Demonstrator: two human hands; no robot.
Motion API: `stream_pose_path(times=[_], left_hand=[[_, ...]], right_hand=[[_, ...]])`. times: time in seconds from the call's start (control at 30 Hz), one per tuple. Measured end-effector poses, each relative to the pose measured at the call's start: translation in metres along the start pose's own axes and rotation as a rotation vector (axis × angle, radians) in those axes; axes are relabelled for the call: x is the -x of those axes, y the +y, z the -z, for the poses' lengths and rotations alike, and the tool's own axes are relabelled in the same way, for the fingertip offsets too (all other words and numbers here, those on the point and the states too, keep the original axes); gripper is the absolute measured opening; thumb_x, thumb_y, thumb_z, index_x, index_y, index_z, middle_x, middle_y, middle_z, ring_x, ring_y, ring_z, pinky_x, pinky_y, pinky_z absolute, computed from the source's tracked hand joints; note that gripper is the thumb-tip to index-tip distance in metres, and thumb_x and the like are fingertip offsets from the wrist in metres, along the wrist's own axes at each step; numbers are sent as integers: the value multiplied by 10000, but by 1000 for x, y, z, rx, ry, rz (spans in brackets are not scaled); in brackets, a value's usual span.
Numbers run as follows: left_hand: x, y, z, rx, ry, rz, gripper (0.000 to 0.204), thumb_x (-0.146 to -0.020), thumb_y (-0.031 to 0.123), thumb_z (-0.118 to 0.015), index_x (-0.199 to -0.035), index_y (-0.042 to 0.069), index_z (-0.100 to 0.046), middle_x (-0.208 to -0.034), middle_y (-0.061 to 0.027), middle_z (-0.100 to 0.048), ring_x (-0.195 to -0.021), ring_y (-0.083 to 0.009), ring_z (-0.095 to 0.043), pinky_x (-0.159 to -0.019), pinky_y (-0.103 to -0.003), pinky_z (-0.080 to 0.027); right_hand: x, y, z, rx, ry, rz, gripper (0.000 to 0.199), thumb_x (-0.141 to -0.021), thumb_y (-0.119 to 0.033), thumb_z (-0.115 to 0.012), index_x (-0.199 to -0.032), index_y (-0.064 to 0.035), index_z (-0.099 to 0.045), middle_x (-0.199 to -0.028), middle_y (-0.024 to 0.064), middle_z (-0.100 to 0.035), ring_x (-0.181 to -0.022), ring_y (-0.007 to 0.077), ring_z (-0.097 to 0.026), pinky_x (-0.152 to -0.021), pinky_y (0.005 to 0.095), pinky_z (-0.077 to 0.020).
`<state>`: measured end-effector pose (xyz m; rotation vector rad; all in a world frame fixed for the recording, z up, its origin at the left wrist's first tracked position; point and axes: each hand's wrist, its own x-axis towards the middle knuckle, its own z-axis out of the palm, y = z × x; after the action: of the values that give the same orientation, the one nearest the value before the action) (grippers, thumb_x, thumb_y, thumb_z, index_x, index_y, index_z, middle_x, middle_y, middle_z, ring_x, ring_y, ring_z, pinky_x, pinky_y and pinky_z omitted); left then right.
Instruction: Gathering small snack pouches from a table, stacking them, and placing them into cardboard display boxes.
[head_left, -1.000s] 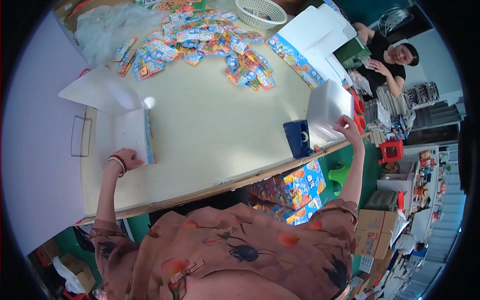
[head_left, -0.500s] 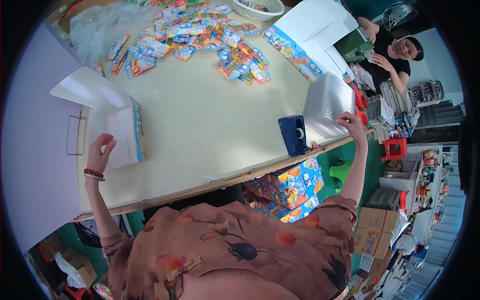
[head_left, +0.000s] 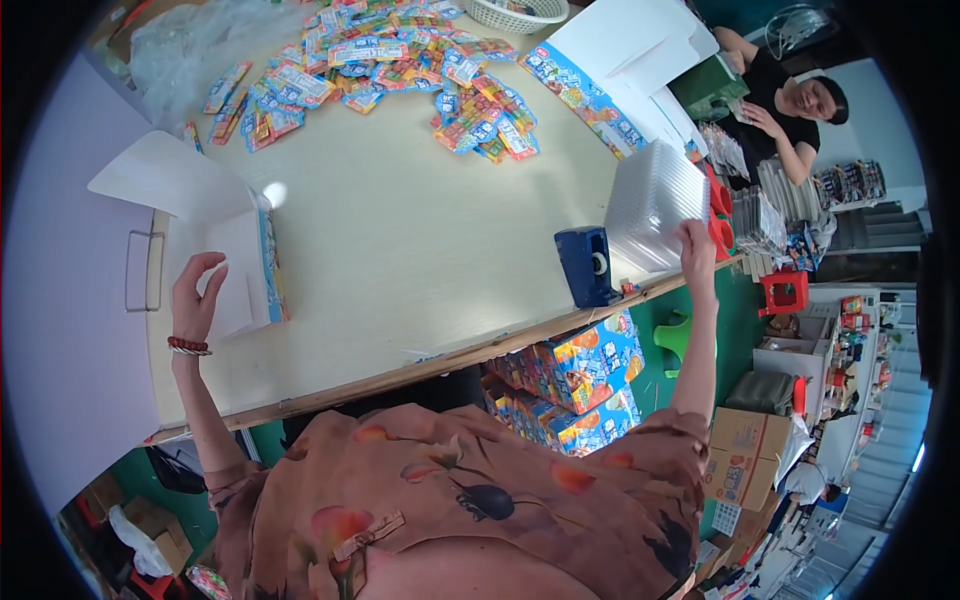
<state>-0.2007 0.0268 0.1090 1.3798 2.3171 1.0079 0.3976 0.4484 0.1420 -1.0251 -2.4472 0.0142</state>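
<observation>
My left hand [head_left: 197,297] hovers over an open white carton [head_left: 210,240] with a blue printed side, thumb and fingers apart and nothing between them. A red bracelet circles that wrist. On the right, my right hand [head_left: 697,262] has its fingers closed at the near right edge of a stack of clear ribbed plastic trays [head_left: 650,205]; it appears to pinch a tray there, though the fingertips are partly hidden. Beside the stack stands a dark blue tape dispenser [head_left: 585,268]. Flat colourful candy packs [head_left: 370,60] lie heaped on the far side of the table.
A smaller pile of packs [head_left: 485,120] lies nearer. Behind are a white basket [head_left: 515,15], crumpled clear plastic [head_left: 200,50] and another open white carton [head_left: 630,50]. Printed boxes [head_left: 590,370] stand below the table edge. At far right, a co-worker [head_left: 775,110] handles a green box.
My right hand has turned and moved slightly left, its fingers curling at the tray stack's edge. My left hand stays over the carton, fingers a little more raised. The view has shifted slightly.
</observation>
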Motion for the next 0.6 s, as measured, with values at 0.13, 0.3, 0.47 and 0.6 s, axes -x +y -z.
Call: stream_pose_path(times=[0.13, 0.3, 0.47, 0.6], left_hand=[[-1, 7, -2, 26, 3, -16, 165, -884, 63, -598, -1035, -5, -604, -999, -93, -640, -943, -196, -610, -849, -289, -460], [6, 7, 7, 35, 29, -8, 164, -882, 50, -594, -1037, -1, -612, -990, -93, -640, -939, -191, -608, -851, -292, -460], [19, 6, 17, 46, 146, 6, 277, -872, 24, -596, -1148, 13, -582, -1089, -103, -628, -1023, -201, -594, -897, -295, -451], [22, 41, 13, 49, 329, -131, 697, -786, 47, -710, -1391, 44, -364, -1399, -143, -419, -1279, -285, -420, -1046, -402, -352]], right_hand=[[-42, 52, -9, -97, -147, -212, 98, -885, -90, -512, -856, 3, -519, -644, 150, -545, -587, 272, -565, -563, 367, -441], [-85, 74, -8, 433, -87, -193, 122, -911, -169, -497, -971, -62, -501, -748, 229, -617, -722, 434, -612, -607, 529, -460], [-133, -11, 51, 668, 521, 54, 149, -840, -129, -599, -972, -77, -555, -917, 123, -631, -797, 315, -621, -671, 432, -476], [-134, -169, 35, 336, 371, 415, 232, -751, 4, -568, -972, -43, -622, -899, 136, -634, -893, 333, -596, -748, 443, -462]])
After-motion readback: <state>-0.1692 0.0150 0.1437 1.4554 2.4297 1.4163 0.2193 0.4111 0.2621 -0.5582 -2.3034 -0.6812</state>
